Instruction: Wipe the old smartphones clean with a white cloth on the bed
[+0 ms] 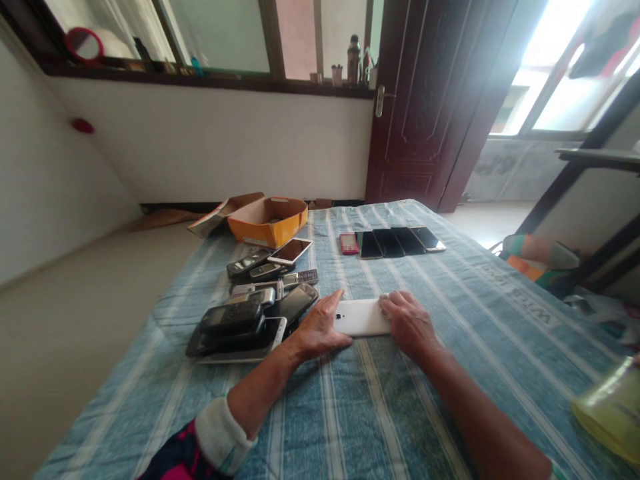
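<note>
Left grip (323, 328) wide across white phone (364, 317)

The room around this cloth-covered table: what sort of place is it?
Probably a room in a home: a striped cloth, a panelled door and a sill holding a bottle suggest it.

– Please, what is lying on the left side of the table (325, 413)?
– There is a pile of phones (233, 319), and behind it stands the box (267, 223).
– And to the right of the box?
– A row of phones (395, 243), with a small item (349, 244) at its left end.
– Before this row?
– One handset (365, 318), between the left hand (323, 327) and the right hand (407, 323).
</note>
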The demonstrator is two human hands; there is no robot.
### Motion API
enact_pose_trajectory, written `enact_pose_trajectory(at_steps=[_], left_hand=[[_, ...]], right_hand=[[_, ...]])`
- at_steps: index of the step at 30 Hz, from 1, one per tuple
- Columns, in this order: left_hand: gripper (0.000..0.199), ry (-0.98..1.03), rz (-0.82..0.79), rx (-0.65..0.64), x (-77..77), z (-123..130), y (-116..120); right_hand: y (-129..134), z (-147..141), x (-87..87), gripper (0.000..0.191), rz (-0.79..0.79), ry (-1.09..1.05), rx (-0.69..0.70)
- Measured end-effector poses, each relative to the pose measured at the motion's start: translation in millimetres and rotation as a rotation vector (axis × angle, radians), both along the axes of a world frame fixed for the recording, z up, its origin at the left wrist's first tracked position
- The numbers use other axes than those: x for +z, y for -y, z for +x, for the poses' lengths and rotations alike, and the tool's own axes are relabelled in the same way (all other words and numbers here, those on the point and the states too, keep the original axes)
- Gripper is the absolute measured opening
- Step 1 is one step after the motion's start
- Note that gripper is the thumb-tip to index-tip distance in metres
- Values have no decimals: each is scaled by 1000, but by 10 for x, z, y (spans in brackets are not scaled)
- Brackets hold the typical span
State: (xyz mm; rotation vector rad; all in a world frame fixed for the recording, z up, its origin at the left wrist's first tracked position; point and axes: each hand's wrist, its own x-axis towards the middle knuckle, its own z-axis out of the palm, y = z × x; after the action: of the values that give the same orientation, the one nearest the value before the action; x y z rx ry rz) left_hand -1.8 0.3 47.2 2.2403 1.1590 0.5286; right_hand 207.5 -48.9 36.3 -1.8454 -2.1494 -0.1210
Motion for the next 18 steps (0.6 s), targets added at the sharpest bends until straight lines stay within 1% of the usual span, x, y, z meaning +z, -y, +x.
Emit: enact_pose_trajectory(at_steps=[3,6,9,13,16,18], left_hand=[[92,51,-74,-26,-8,-18,-9],[104,101,-131,-23,-35,-37,-27],[109,139,-116,-26,-50,-44,-39],[106,121,-96,-63,-21,-43,-32],[104,79,-92,-82,1,-50,-26],[105,58,-95,-82,2,-59,-26]], right_hand=[[2,-130,-23,23,24,-14,75],[-17,-304,-44,22,37,-43,174],[-61,-492,-59,22,47,-83,270],[-101,-681,-46,16,37,-104,344],[-78,-685,-11,16,34,-95,361],[-48,-585,13,18,16,-81,344]])
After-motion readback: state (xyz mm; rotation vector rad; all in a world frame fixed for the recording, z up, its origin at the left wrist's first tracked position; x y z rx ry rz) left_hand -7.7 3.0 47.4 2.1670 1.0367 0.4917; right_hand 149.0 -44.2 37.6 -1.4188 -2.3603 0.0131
